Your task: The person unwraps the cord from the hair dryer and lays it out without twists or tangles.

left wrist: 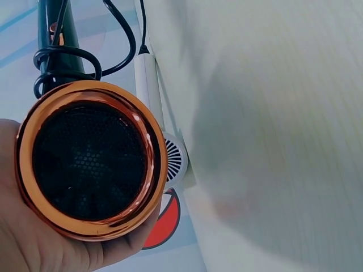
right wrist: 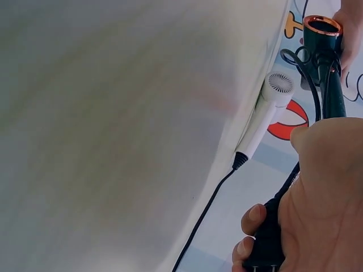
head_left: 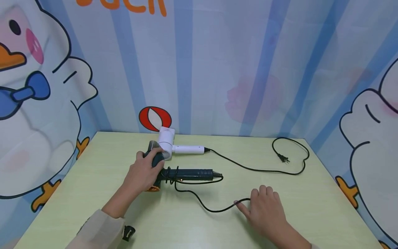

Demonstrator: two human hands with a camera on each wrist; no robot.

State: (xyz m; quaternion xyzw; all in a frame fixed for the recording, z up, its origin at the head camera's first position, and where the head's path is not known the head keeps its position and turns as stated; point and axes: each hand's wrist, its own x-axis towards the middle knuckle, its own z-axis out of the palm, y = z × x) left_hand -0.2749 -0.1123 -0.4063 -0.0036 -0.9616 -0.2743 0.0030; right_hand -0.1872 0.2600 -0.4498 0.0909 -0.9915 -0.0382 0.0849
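My left hand [head_left: 143, 173] grips the barrel of a dark green hair dryer [head_left: 189, 174] above the table. Its copper-rimmed rear grille [left wrist: 85, 161] shows in the left wrist view. The handle points right, with turns of its black cord [head_left: 214, 211] wound round it near the barrel. From the handle the cord runs loosely to my right hand [head_left: 267, 209], low over the front right of the table. In the right wrist view, the fingers of that hand curl round the black plug [right wrist: 265, 243] at the cord's end.
A white hair dryer [head_left: 188, 149] lies just behind the dark one. Its black cord [head_left: 258, 169] stretches right to a plug [head_left: 283, 158] near the back right corner. A small black object [head_left: 128, 233] is by the left sleeve [head_left: 99, 230]. A cartoon-printed curtain [head_left: 211, 69] backs the table [head_left: 323, 207].
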